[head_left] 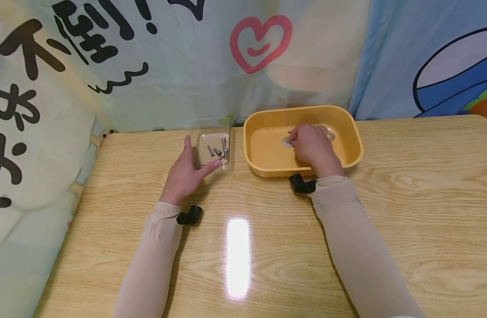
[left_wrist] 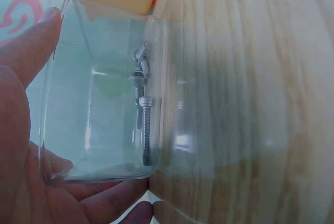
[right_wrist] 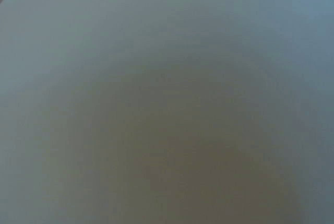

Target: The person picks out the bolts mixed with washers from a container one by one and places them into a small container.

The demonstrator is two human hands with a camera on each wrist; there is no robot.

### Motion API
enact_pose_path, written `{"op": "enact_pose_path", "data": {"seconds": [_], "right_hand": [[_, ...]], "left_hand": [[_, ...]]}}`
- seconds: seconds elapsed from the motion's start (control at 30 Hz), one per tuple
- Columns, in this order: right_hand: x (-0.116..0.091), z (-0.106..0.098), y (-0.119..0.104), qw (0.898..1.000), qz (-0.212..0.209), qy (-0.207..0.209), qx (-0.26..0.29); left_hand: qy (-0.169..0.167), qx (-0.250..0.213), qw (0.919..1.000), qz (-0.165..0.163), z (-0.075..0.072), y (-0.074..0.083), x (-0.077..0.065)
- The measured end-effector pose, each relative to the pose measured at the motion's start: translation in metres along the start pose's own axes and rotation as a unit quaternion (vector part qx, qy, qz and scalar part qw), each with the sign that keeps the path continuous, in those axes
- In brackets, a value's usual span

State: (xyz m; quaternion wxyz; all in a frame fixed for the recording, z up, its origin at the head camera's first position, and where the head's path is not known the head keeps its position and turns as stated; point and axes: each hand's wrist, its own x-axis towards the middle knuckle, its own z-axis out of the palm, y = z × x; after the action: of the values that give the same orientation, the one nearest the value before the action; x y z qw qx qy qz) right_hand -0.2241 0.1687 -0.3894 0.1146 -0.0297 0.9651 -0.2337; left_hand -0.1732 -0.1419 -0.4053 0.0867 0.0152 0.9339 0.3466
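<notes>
My left hand [head_left: 184,174] holds a clear plastic box [left_wrist: 112,98], its thumb at the rim and its fingers curled round the side. Several metal screws [left_wrist: 146,130] lie on the box's floor, some with round socket heads. Inside a yellow basin [head_left: 263,159], my right hand [head_left: 313,145] reaches down with curled fingers among small metal parts. A round washer [head_left: 287,142] shows by its fingertips, and more round metal discs [head_left: 328,133] lie behind the hand. Whether the fingers pinch one of these parts is hidden. The right wrist view is only a blur.
Both containers stand side by side at the back of a wood-grain table [head_left: 267,265], the box left of the basin. Behind them hangs a printed curtain [head_left: 188,88]. Bright glare [head_left: 238,258] lies on the tabletop between the forearms.
</notes>
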Motion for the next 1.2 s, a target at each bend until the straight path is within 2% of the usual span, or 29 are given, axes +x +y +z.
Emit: {"op": "enact_pose_path", "data": {"seconds": [0.37, 0.73, 1.2], "right_hand": [[-0.001, -0.001, 0.001, 0.999, -0.019, 0.027, -0.004], [-0.002, -0.002, -0.001, 0.999, -0.017, 0.047, 0.010], [-0.007, -0.005, -0.011, 0.996, -0.036, 0.075, 0.033]], "left_hand": [[0.000, -0.009, 0.9999, 0.007, 0.000, 0.000, 0.000], [-0.002, -0.005, 1.0000, 0.005, 0.000, 0.000, -0.001], [-0.002, -0.009, 0.9999, 0.007, 0.000, -0.001, -0.001]]}}
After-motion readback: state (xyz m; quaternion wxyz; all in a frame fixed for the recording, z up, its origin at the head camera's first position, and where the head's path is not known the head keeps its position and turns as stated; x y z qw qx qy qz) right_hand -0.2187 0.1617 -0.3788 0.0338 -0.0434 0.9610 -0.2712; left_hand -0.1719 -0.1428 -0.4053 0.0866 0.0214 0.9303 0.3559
